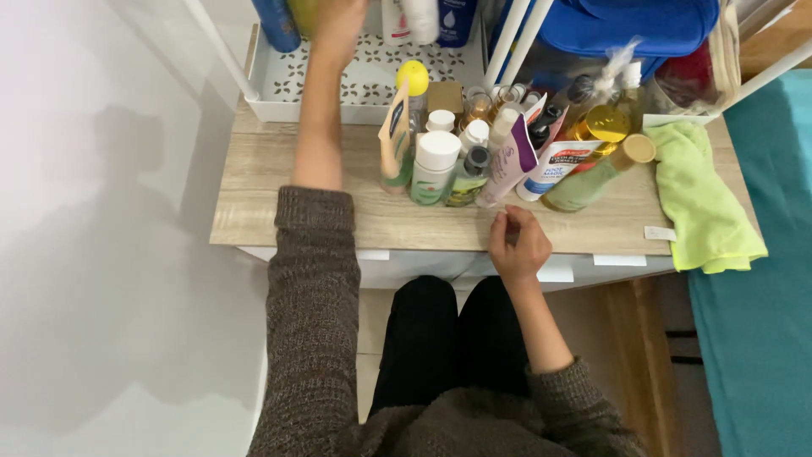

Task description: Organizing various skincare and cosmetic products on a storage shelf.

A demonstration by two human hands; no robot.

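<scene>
White wall (pixel 101 211) along the left, plain and shadowed; teal covering (pixel 761 338) down the right edge; strip of wood floor (pixel 651 355) beside it. Pale wooden table (pixel 423 222) across the middle, seen from above, with dark-trousered knees tucked under its front edge. Blue bag (pixel 626 21) on a white rack at the back right; yellow-green cloth (pixel 702 199) draped over the table's right end.

White tray (pixel 372 80) with a cut-out leaf pattern at the back left, mostly bare; only a blue bottle (pixel 275 21) and a few others upright along its far side. Judging by that, little shifted into the tray so far; most of the lot on the table just in front: a tight cluster of bottles, tubes and jars, among them a green bottle (pixel 592 182) lying on its side with a round wooden cap, a lilac tube (pixel 510 161), a white-capped bottle (pixel 434 165) and a yellow-capped bottle (pixel 413 78) at the tray's front rim.

Left hand (pixel 338 25) stretched far over the tray to the bottles at the back, cut by the top of the view; grip impossible to tell. Right hand (pixel 518 244) resting at the table's front edge, just short of the cluster; fingers curled in, thumb pressed to fingertips, nothing visible between them.
</scene>
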